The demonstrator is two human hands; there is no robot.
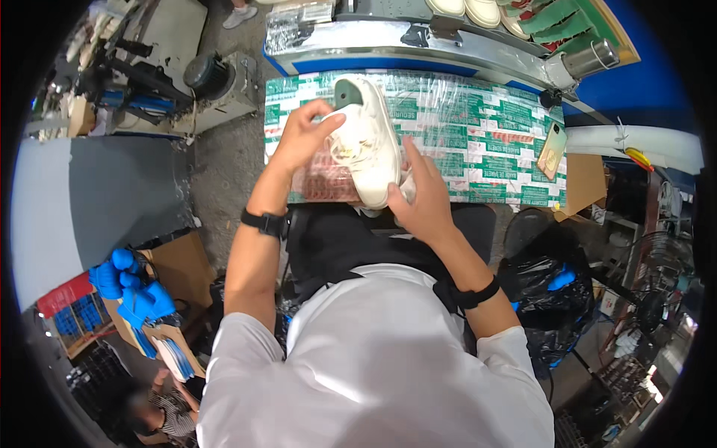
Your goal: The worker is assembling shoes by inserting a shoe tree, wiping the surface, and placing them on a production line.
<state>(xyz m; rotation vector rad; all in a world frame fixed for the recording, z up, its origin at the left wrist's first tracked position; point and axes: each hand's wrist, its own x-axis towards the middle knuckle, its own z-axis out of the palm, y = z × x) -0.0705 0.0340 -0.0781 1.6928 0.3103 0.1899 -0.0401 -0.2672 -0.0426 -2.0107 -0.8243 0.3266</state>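
A cream-white lace-up shoe (375, 157) with a green lining stands over the wrapped table top, its toe toward me. My left hand (305, 136) is closed on the shoe's upper near the tongue, thumb and fingers pinching there. On the other side, my right hand (424, 196) is by the toe. Its thumb touches or nearly touches the toe edge, and the forefinger stretches up beside the sole. Between that thumb and the fingers shows a crumpled whitish scrap (407, 181), whose kind I cannot make out.
The table (478, 112) is covered in green-and-white printed tape and clear film. A phone (552, 151) lies at its right end. Beyond runs a metal-edged bench (358, 37) carrying more shoes (482, 11). Cardboard boxes with blue items (138, 299) stand at left; a person (168, 411) is lower left.
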